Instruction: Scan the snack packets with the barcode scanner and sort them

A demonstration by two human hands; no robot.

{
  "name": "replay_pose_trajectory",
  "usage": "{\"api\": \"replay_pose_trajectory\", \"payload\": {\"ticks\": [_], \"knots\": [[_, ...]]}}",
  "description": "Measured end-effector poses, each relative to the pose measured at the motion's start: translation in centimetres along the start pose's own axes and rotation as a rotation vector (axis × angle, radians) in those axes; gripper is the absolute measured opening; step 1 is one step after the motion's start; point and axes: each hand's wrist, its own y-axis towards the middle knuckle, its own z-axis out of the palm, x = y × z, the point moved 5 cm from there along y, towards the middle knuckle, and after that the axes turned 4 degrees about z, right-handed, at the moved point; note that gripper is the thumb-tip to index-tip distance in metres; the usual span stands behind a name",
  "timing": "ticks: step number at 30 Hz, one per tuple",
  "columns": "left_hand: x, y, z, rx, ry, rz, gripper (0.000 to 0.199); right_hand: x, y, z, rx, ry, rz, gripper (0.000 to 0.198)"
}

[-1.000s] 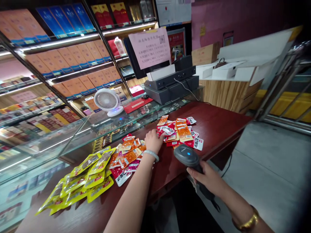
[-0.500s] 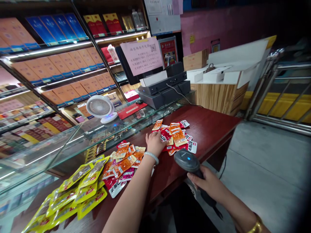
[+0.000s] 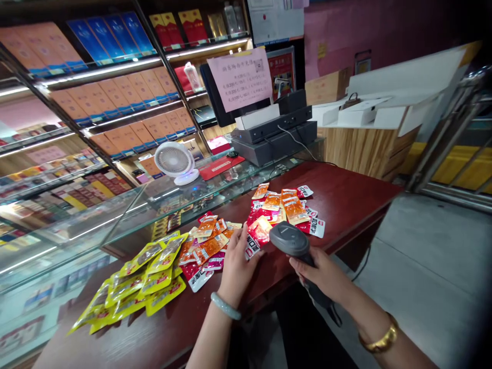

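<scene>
My left hand (image 3: 237, 264), with a pale bangle at the wrist, holds a red and white snack packet (image 3: 253, 245) between thumb and fingers, low over the table. My right hand (image 3: 325, 271) grips a dark barcode scanner (image 3: 290, 239) by its handle. The scanner head is close to the packet, and a bright patch shows on the red packaging there. Beyond it lies a pile of orange and red snack packets (image 3: 294, 209). Left of my left hand is another pile of orange packets (image 3: 210, 246), with several yellow snack bags (image 3: 159, 279) beside it.
The packets lie on a dark red table (image 3: 349, 187) against a glass counter (image 3: 130, 210). On the counter stand a white fan (image 3: 175, 159), a red mat (image 3: 222, 167) and a monitor with a pink notice (image 3: 240, 79). Stocked shelves (image 3: 115, 92) rise behind.
My left hand has drawn back from the far pile towards me, now with a packet in it. The scanner has shifted slightly left and up, and its blue light no longer shows. The view has shifted.
</scene>
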Motion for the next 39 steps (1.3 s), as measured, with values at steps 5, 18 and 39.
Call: {"api": "replay_pose_trajectory", "payload": {"ticks": [5,18,39], "knots": [[2.8,-1.5,-1.3,-0.032,0.053,-0.133,0.075,-0.7,0.3,1.2,0.035,0.023,0.033,0.035],[4.5,3.9,0.3,0.022,0.21,-0.286,0.034,-2.8,1.3,1.6,0.023,0.008,0.032,0.03],[7.9,7.3,2.4,-0.032,-0.277,-0.351,0.016,-1.5,1.7,3.2,0.024,-0.05,0.004,0.029]]}}
